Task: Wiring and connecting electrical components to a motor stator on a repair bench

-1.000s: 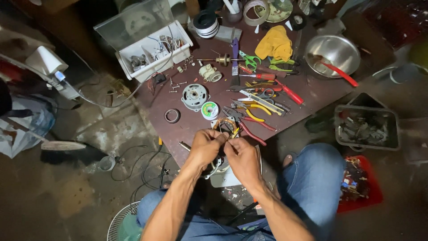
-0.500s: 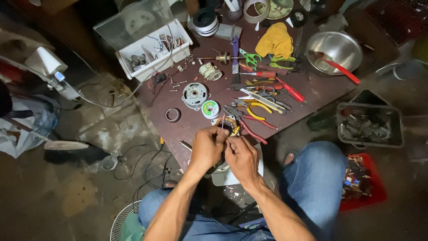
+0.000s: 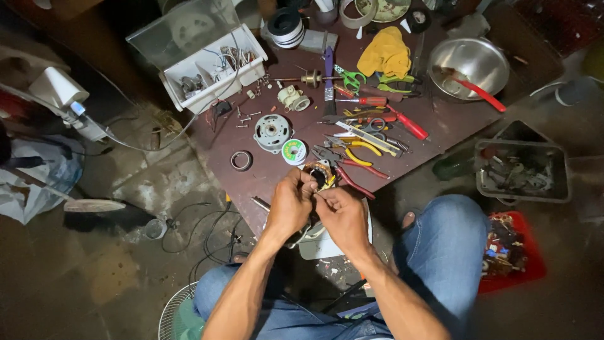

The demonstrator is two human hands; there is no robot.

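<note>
- Since a second ago the two hands have hardly shifted: both stay at the near edge of the worktop [image 3: 440,126], closed around the same small wound motor coil [image 3: 316,174].
- The left hand [image 3: 290,204] is clamped on the coil, fingers curled over its near side.
- The right hand [image 3: 343,214] pinches together at the coil's edge (on a fine wire, it seems, too thin to tell).
- The coil sits just above the worktop edge, beside red-handled pliers [image 3: 352,179] and a green solder spool [image 3: 294,152].
- So little movement suggests fine, fiddly work in hand, not a change of tool.
- The round motor housing [image 3: 272,131] lies untouched beyond.
</note>
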